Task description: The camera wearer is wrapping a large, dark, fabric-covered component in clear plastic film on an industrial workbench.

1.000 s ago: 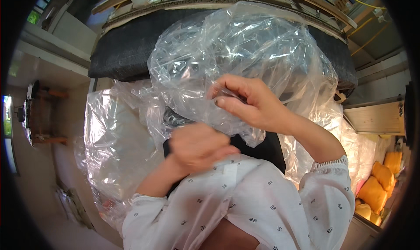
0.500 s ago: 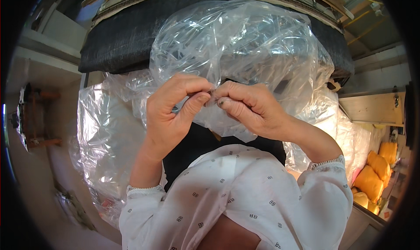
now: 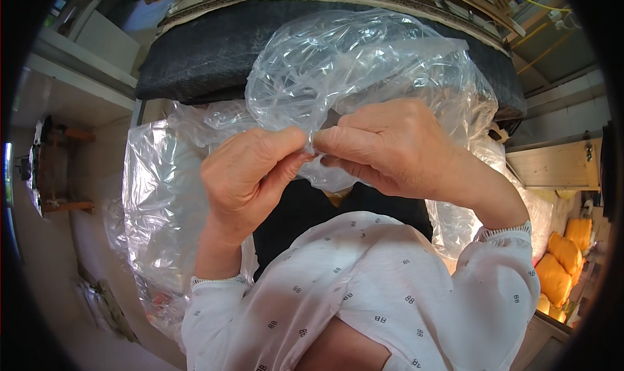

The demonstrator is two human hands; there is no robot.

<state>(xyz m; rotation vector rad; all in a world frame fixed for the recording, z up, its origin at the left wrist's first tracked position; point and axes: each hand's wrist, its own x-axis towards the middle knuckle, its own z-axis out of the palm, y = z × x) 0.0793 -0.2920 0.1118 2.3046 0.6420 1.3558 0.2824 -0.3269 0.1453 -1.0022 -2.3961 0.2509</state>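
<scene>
Pinching clear plastic film (image 3: 364,65), your left hand (image 3: 240,169) and right hand (image 3: 393,147) are both closed, almost touching, above your black-clothed lap (image 3: 292,212); the film billows across the near edge of the black-covered table (image 3: 195,59), its loose end dangling beneath them.

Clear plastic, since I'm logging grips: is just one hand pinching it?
No, the left hand and the right hand both pinch the clear plastic.

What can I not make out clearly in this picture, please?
Head view: pinched part of the clear plastic film, hidden by left hand and right hand.
Head view: yellowish patch below the film, too small to identify.
Head view: white shirt, cut off by lower edge.
</scene>
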